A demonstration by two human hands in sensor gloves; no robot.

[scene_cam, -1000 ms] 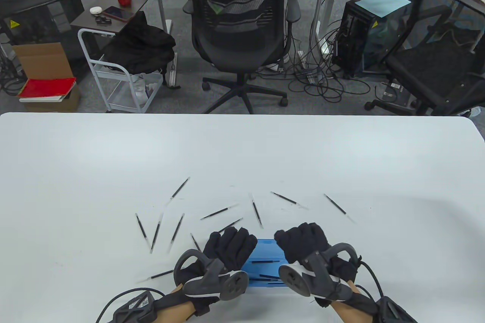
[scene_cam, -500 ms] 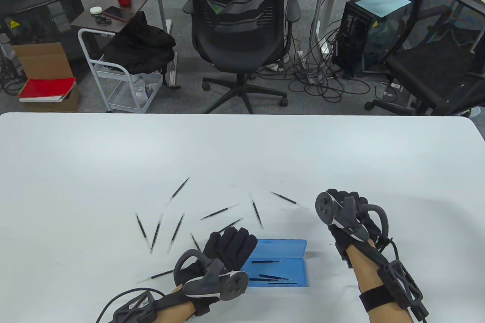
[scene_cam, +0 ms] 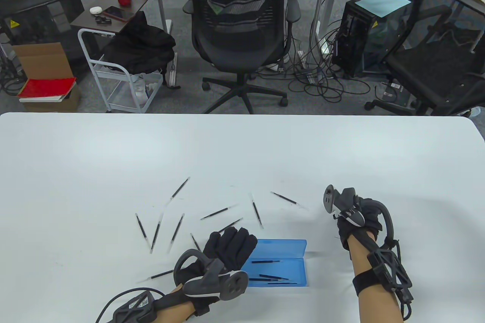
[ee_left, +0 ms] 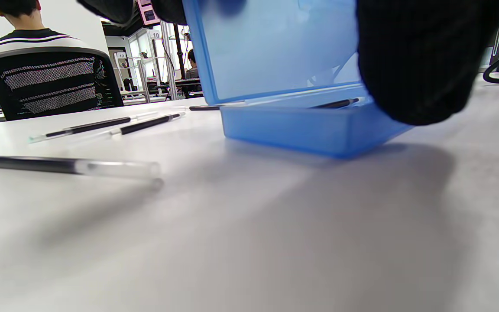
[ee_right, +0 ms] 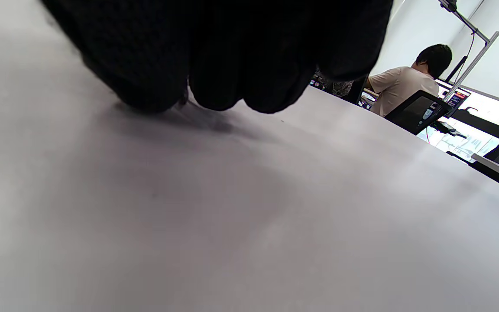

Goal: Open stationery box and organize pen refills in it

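Note:
The blue stationery box (scene_cam: 282,264) lies open near the front edge, with several black pen refills (scene_cam: 265,261) inside. My left hand (scene_cam: 231,243) grips its left end and holds the raised lid (ee_left: 275,52) upright, thumb (ee_left: 414,60) in front. Several loose refills (scene_cam: 219,212) are scattered on the table behind and left of the box; one refill (ee_left: 67,166) lies close by. My right hand (scene_cam: 354,217) is to the right of the box, fingertips (ee_right: 228,78) bunched down on the table where a refill lay. That refill is almost wholly hidden under them.
The white table (scene_cam: 242,149) stretches far beyond the refills. A black office chair (scene_cam: 238,27) and cables (scene_cam: 322,80) stand on the floor past its far edge. The right forearm carries a strapped sensor frame (scene_cam: 390,266).
My right hand left the box, moved right and back onto the far-right refill, then turned and curled its fingers down over it. The left hand and the box stayed put.

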